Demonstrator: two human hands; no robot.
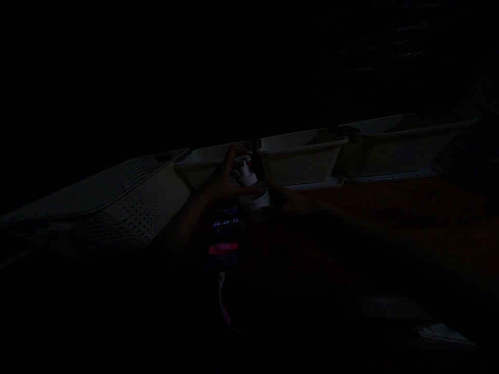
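Observation:
The scene is very dark. A white pump bottle (248, 180) stands tilted slightly near the middle of the view, between my two hands. My left hand (227, 176) is closed around its upper part, with fingers over the pump head. Against the lower right side of the bottle, my right hand (283, 196) is closed on the body, its fingers mostly lost in shadow. Just below the bottle lies a phone (225, 234) with a lit timer screen and a red bar.
A white cable (221, 285) runs from the phone. A perforated white basket (136, 213) is at the left. Pale bins, including a middle bin (298, 163) and a right bin (401, 153), line the back of the brown table (390, 202). A pale flat piece (446, 332) lies lower right.

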